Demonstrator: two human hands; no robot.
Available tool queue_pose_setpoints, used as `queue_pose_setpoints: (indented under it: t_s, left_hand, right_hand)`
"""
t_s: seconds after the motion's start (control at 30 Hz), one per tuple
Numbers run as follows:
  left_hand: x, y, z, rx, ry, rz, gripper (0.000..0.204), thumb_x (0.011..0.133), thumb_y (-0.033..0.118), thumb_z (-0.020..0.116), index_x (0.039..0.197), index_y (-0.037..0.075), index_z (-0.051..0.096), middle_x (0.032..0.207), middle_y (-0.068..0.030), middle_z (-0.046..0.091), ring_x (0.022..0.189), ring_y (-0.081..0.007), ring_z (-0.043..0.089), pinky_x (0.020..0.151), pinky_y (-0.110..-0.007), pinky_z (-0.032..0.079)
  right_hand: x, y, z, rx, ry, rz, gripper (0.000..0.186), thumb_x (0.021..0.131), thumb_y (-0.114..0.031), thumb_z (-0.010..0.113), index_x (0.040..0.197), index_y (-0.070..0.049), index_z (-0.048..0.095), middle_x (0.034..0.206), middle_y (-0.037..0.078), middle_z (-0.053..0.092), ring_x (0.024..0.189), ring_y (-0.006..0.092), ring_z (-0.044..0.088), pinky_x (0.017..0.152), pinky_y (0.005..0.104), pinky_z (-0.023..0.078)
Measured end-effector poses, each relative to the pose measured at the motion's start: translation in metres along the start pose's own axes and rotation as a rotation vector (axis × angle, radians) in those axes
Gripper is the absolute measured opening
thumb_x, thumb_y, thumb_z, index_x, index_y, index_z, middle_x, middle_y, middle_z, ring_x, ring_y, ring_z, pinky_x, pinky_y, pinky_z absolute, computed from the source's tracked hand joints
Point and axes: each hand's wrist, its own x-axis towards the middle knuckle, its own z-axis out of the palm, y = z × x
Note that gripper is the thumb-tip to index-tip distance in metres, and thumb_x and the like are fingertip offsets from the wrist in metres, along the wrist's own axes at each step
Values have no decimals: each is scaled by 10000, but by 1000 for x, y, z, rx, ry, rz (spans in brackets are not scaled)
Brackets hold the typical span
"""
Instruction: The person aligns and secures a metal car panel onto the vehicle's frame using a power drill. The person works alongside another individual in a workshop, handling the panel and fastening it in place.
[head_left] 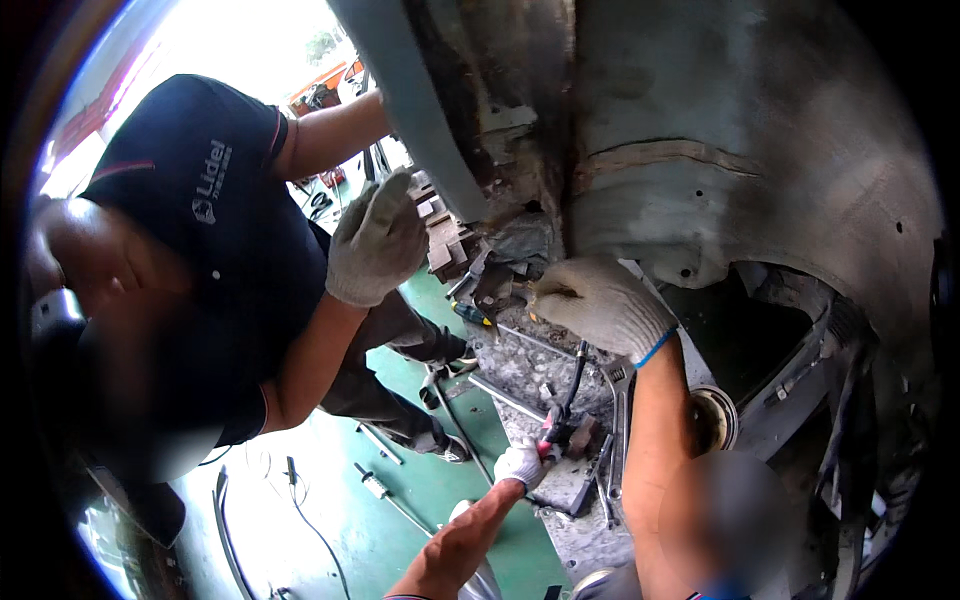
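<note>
Low in the head view, my left hand, in a white glove, is closed on a tool with a red grip. Dark parts lie beyond that grip; its exact kind is unclear. Higher up, my right hand wears a pale knit glove with a blue cuff edge. Its fingers are curled at the lower end of a worn metal body panel; what they hold, if anything, is hidden. Below it, a large wrench lies on a grimy metal work surface, among several smaller tools.
At left stands a co-worker in a dark shirt, one gloved hand raised beside the panel edge. Metal blocks are stacked behind. Rods and cables lie on the green floor. A dark opening gapes in the panel at right.
</note>
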Motion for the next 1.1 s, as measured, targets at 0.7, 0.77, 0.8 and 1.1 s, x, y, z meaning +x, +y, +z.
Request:
queue_pose_setpoints:
  t_s: [0.7, 0.77, 0.8, 1.1]
  left_hand:
    - [7, -10, 10, -31, 34, 35, 634, 884, 593, 695, 1179, 39, 608, 1083, -234, 709, 967, -409, 720, 784, -533, 585]
    - [1, -8, 4, -49, 33, 23, 631, 884, 593, 695, 1179, 42, 609, 1079, -232, 709, 968, -407, 720, 795, -533, 583]
    - [0, -9, 5, -52, 42, 20, 630, 885, 598, 689, 1184, 49, 610, 1077, -227, 712, 972, -406, 720, 808, -530, 582]
    - [-4, 0, -4, -94, 57, -2, 597, 856, 577, 708, 1152, 58, 694, 1072, -234, 744, 968, -413, 738, 818, -509, 595]
  right_hand:
    - [-3, -1, -4, -81, 35, 22, 295, 900, -330, 720, 1031, -70, 765, 984, 179, 748, 936, 328, 736, 821, 432, 564]
    - [-4, -6, -6, -38, 18, 39, 292, 897, -327, 722, 1026, -69, 765, 982, 176, 749, 931, 325, 737, 814, 431, 563]
    - [-5, -5, -3, -45, 29, 51, 294, 896, -333, 719, 1011, -67, 763, 982, 181, 747, 927, 337, 734, 807, 433, 561]
    - [-8, -12, -8, -91, 53, 30, 295, 919, -360, 704, 989, -78, 754, 945, 179, 743, 894, 363, 732, 789, 442, 561]
